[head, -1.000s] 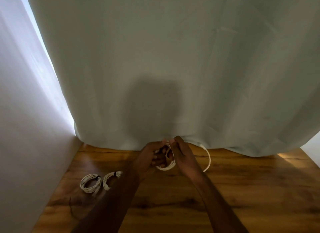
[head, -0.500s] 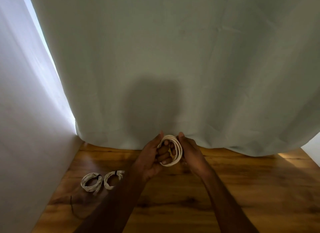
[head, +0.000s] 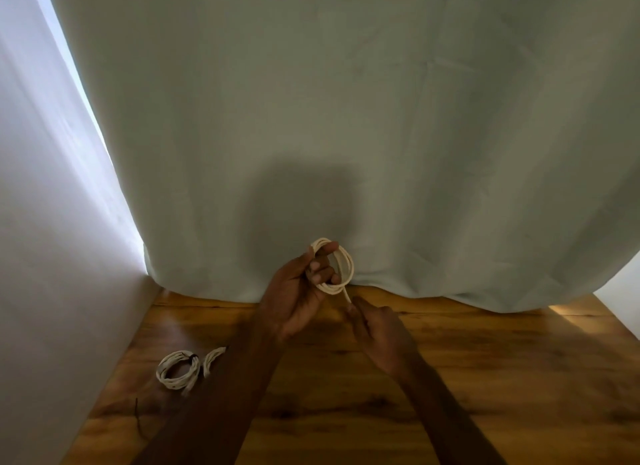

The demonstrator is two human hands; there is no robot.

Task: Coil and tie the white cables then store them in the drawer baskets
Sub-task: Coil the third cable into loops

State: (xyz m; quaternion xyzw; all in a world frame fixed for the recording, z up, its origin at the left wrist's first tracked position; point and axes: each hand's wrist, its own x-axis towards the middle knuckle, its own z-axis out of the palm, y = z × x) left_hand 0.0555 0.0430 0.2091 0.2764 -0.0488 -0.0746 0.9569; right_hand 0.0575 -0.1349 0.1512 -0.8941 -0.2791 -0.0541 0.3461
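A white cable coil (head: pixel 341 269) is wound around the fingers of my left hand (head: pixel 298 295), held upright above the wooden table (head: pixel 502 371). A short loose end hangs from the coil's bottom, and my right hand (head: pixel 379 329) pinches it between thumb and fingertips just below. On the table at the left lies a tied white coil (head: pixel 176 374) with a dark tie. A second tied coil (head: pixel 212 359) sits beside it, partly hidden by my left forearm.
A pale green curtain (head: pixel 346 118) hangs down to the table's far edge right behind my hands. A white wall (head: pixel 52 257) borders the table on the left. A thin dark tie (head: pixel 138 419) lies near the front left of the table.
The loose loop of cable at the right has been wound into the coil. My left hand lifted the coil higher, and my right hand dropped below it onto the loose end.
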